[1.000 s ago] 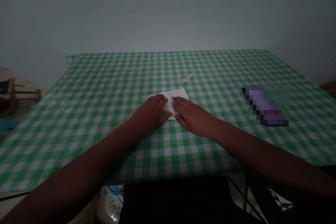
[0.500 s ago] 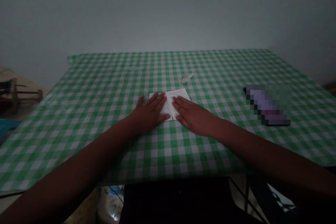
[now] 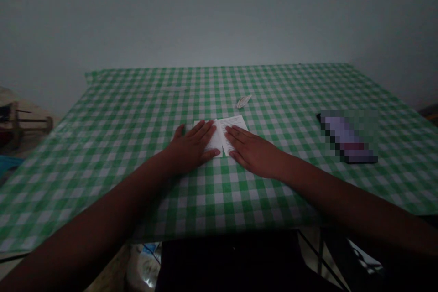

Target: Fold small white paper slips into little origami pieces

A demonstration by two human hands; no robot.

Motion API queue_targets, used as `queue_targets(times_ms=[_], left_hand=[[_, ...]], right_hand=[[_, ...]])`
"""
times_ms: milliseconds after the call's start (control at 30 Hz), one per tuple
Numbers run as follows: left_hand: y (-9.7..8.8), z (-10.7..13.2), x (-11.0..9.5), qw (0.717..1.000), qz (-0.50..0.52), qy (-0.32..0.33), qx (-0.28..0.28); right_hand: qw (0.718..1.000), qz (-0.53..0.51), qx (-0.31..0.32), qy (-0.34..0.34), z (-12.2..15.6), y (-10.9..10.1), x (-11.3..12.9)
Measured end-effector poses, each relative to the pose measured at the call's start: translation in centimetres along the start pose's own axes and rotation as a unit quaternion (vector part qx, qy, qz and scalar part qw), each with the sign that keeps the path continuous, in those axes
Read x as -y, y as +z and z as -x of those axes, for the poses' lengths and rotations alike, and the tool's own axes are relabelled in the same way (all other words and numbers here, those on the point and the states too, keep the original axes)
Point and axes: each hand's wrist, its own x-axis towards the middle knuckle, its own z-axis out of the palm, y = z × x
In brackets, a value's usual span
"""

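A white printed sheet of paper (image 3: 228, 127) lies flat on the green-and-white checked tablecloth (image 3: 137, 114), with a crease down its middle. My left hand (image 3: 191, 147) rests flat on the paper's left half, fingers stretched out. My right hand (image 3: 251, 150) lies flat on the right half, fingers straight and pointing toward the crease. Both hands press the paper down and hold nothing. The near part of the sheet is hidden under my hands.
A small folded scrap of white paper (image 3: 243, 101) lies just beyond the sheet. A dark, blurred flat object (image 3: 349, 139) sits to the right. The table's far edge meets a pale wall. A wooden piece (image 3: 20, 123) stands on the floor at the left.
My left hand has slid leftward across the paper and spread flat, uncovering the crease. My right hand has stayed in place.
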Motion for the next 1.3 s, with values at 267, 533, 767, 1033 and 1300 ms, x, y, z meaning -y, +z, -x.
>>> queue_targets(times_ms=[267,533,767,1033,1300], left_hand=[[0.0,0.0,0.1,1.0,0.0,-0.004,-0.003],[-0.3,0.2,0.1,1.0,0.008,0.003,-0.001],[-1.5,1.0,-1.8,0.997,0.033,-0.014,-0.062],[-0.2,-0.1,-2.3,0.981,0.103,-0.016,-0.164],[2.0,-0.6,-3.9,0.992,-0.009,-0.036,-0.124]], right_hand=[[1.0,0.017,0.011,-0.004,0.1,-0.2,-0.1],[0.999,0.038,0.011,0.0,0.1,-1.4,0.2],[0.998,0.05,0.001,0.033,-0.5,-1.5,1.4],[0.998,0.03,0.056,0.029,0.3,0.1,1.5],[0.999,0.024,0.027,0.036,0.2,0.4,1.9]])
